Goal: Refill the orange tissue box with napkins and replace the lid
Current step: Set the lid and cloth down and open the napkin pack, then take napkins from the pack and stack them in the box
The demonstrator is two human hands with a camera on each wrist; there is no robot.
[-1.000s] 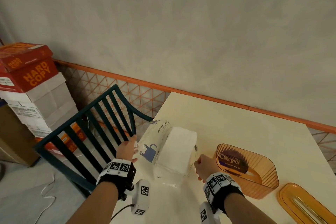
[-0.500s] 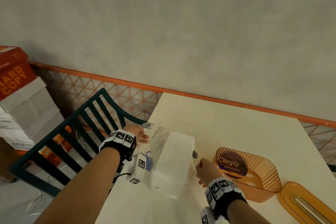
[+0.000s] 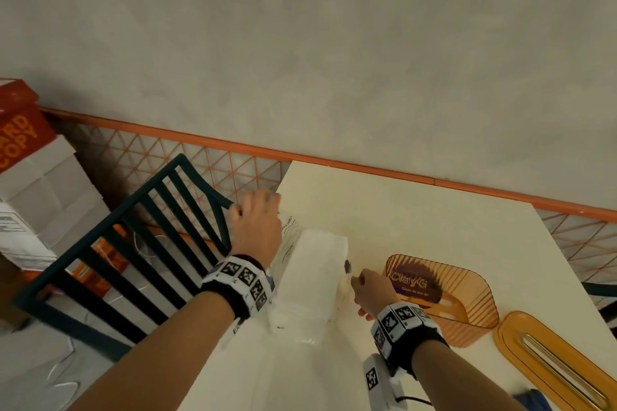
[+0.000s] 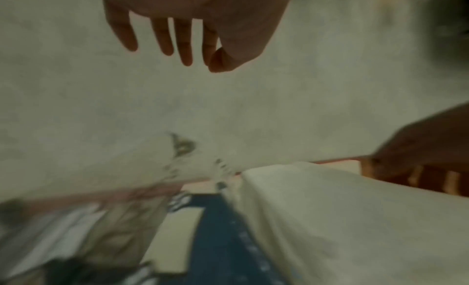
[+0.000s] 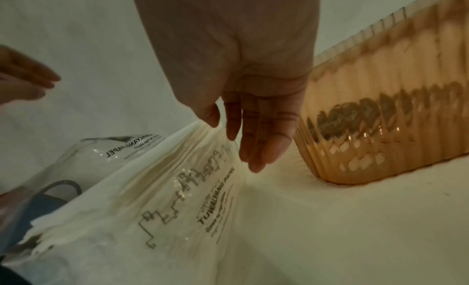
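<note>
A stack of white napkins (image 3: 314,277) lies in a torn-open clear wrapper (image 3: 289,233) at the table's left edge. My left hand (image 3: 257,227) hovers over the wrapper's far left flap; in the left wrist view the left hand (image 4: 177,54) has straight fingers and holds nothing. My right hand (image 3: 367,287) is at the pack's right side, and in the right wrist view the right hand (image 5: 228,132) pinches the wrapper (image 5: 203,199) taut between thumb and fingers. The empty ribbed orange tissue box (image 3: 467,320) stands just right of that hand. Its orange lid (image 3: 551,367) lies flat further right.
A dark green slatted chair (image 3: 133,243) stands off the table's left edge. Stacked copy-paper cartons (image 3: 33,177) sit on the floor at far left. An orange rail (image 3: 400,177) with mesh runs along the wall behind the cream table (image 3: 400,217).
My left hand has let go of the pack's near left side and moved forward, now open over its far end. The right hand has stayed at the wrapper's right edge.
</note>
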